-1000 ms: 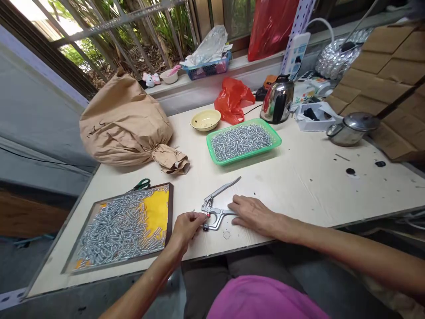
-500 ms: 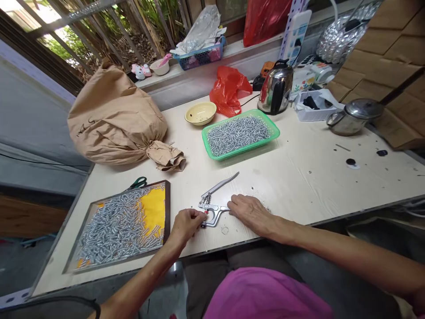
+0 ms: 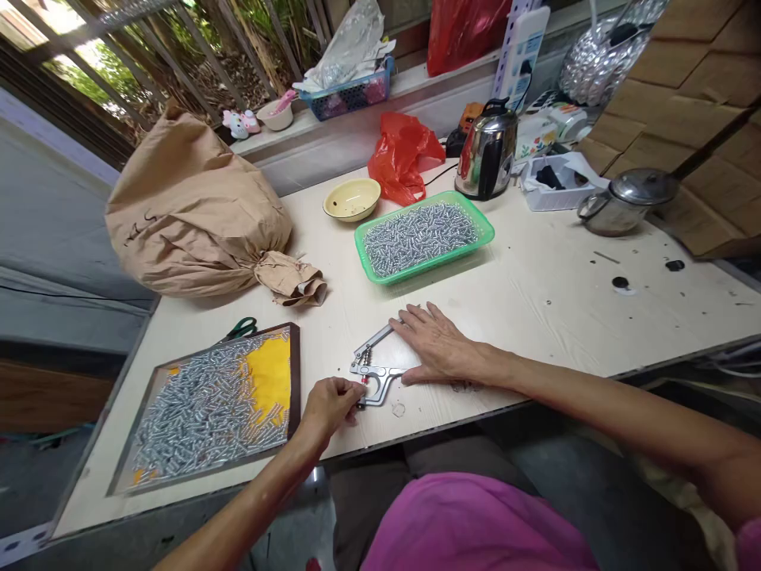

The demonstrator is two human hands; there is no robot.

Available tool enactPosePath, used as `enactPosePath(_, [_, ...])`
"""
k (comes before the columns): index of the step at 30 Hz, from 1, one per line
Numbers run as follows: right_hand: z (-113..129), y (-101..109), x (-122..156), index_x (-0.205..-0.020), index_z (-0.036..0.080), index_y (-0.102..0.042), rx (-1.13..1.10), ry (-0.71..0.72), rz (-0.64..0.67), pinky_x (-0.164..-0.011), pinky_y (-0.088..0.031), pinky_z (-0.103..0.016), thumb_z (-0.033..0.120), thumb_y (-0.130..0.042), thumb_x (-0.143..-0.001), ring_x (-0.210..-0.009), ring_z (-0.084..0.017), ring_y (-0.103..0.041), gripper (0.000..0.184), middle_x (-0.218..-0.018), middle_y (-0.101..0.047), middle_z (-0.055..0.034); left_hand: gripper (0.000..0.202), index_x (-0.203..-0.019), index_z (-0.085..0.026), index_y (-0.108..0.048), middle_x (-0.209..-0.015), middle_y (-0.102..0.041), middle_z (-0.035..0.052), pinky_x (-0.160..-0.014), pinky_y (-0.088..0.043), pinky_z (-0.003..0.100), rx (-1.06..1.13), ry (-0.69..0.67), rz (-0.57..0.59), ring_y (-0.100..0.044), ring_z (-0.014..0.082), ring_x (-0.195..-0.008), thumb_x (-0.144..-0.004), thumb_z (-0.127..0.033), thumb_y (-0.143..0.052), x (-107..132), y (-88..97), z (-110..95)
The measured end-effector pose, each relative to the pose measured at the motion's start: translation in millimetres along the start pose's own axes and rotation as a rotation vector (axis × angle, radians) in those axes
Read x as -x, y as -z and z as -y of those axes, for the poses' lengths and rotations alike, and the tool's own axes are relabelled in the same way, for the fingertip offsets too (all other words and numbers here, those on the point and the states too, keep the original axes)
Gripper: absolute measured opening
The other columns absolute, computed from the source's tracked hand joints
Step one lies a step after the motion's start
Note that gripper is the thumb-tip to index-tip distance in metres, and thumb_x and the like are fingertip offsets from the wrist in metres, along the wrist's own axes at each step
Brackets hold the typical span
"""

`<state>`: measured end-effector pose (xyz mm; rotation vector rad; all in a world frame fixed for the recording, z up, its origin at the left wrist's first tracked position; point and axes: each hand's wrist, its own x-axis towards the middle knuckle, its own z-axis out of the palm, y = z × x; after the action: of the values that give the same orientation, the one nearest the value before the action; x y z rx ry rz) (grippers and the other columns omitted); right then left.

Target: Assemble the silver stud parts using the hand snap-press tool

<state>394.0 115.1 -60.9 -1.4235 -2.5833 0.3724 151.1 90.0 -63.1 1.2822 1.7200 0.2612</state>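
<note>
Silver press pliers (image 3: 373, 373) lie on the pale table (image 3: 535, 309) near its front edge. My left hand (image 3: 329, 404) is pinched at the jaw of the pliers, fingers closed on a small part too tiny to name. Over the pliers' long upper handle my right hand (image 3: 434, 346) lies flat, fingers stretched out. A dark-framed yellow tray (image 3: 219, 404) of several small silver metal pieces sits just left of my left hand. A green plastic basket (image 3: 423, 238) filled with similar silver pieces stands beyond the pliers.
A tied brown paper sack (image 3: 196, 218) fills the back left. Green-handled scissors (image 3: 241, 327) lie behind the yellow tray. A yellow bowl (image 3: 351, 198), red bag (image 3: 403, 162), steel kettle (image 3: 487, 155), white box (image 3: 556, 181) and lidded pot (image 3: 624, 202) line the back and right.
My right hand has moved up from the lower handle onto the upper handle of the pliers and lies flat on it. My left hand stays pinched at the jaw.
</note>
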Motion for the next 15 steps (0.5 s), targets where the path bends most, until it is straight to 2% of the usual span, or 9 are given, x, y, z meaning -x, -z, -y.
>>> enactPosePath(4, [7,6,-1,-0.133,0.006,-0.040,0.038,0.006,-0.004,-0.108,-0.019,-0.053,0.053,-0.071,-0.069,-0.114,-0.033,-0.046,0.085,-0.121,-0.054,-0.0192,0.033,-0.067,-0.014,-0.065,-0.050,-0.057,-0.0014,-0.048,-0.043,0.024,0.005,0.003,-0.003,-0.053,0.0118,-0.041,-0.066,-0.046,-0.064,-1,-1.4,1])
enactPosePath(9, [16,8,3,-0.127,0.010,-0.047,0.086,0.003,0.017,-0.106,-0.024,-0.050,0.041,-0.070,-0.077,-0.103,-0.029,-0.051,0.063,-0.107,-0.060,-0.0132,0.041,-0.059,-0.016,-0.059,-0.049,-0.055,-0.0004,-0.050,-0.044,0.026,-0.071,-0.019,-0.006,-0.055,0.0142,-0.043,-0.073,-0.053,-0.056,7,2.3,0])
enactPosePath(12, [18,6,3,-0.119,0.012,-0.051,0.112,0.024,0.005,-0.102,-0.027,-0.047,0.037,-0.069,-0.079,-0.098,-0.027,-0.052,0.051,-0.101,-0.061,-0.0110,0.043,-0.064,-0.015,-0.062,-0.064,-0.061,0.0039,-0.058,-0.047,0.030,-0.291,-0.217,-0.171,-0.059,0.0168,-0.055,-0.082,-0.052,-0.047,15,6.7,-6])
enactPosePath(14, [18,4,2,-0.113,0.012,-0.053,0.123,0.045,0.006,-0.096,-0.033,-0.043,0.034,-0.068,-0.080,-0.094,-0.026,-0.052,0.043,-0.098,-0.061,-0.0106,0.035,-0.079,-0.016,-0.066,-0.083,-0.064,0.0072,-0.070,-0.049,0.033,-0.419,-0.450,-0.288,-0.062,0.0201,-0.074,-0.084,-0.046,-0.048,17,6.3,-12])
enactPosePath(15, [19,3,3,-0.111,0.012,-0.054,0.124,0.049,0.008,-0.091,-0.035,-0.041,0.032,-0.068,-0.080,-0.093,-0.026,-0.052,0.039,-0.097,-0.061,-0.0107,0.030,-0.089,-0.017,-0.066,-0.094,-0.064,0.0085,-0.078,-0.049,0.035,-0.472,-0.569,-0.308,-0.061,0.0220,-0.085,-0.084,-0.042,-0.051,16,4.5,-15])
